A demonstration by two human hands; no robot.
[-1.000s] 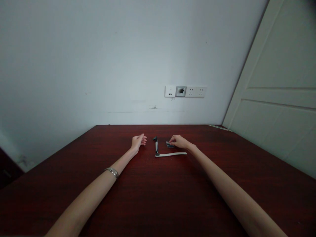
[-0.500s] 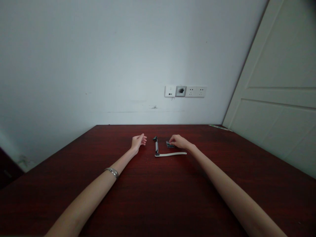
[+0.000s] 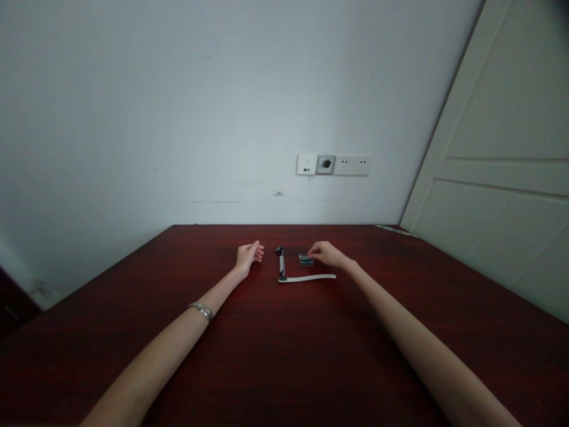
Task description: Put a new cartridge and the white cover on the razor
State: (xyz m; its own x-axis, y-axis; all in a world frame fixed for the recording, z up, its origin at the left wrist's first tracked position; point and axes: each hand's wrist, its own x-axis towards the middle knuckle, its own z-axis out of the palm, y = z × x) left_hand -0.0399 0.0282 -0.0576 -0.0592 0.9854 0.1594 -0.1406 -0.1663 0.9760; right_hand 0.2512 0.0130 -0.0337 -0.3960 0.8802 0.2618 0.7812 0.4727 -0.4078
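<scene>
A razor (image 3: 281, 264) with a dark head and a light-and-dark handle lies pointing away from me, between my hands. Across its near end lies a long, thin white handle (image 3: 309, 278) with a dark tip at its left; I cannot tell its kind. Right of the razor is a small clear case (image 3: 306, 260) with dark strips inside. My right hand (image 3: 326, 254) has its fingertips pinched at the case's right edge. My left hand (image 3: 250, 257) rests on its side left of the razor, fingers loosely curled and slightly apart, holding nothing.
The dark red wooden table (image 3: 275, 356) meets a white wall at the back. Wall sockets (image 3: 333, 165) sit above it. A thin pale strip (image 3: 396, 230) lies at the far right corner, beside a white panelled door (image 3: 498, 196).
My right hand has shifted slightly right, from over the clear case to its right edge, uncovering more of it. The case, the razor and my left hand have stayed in place.
</scene>
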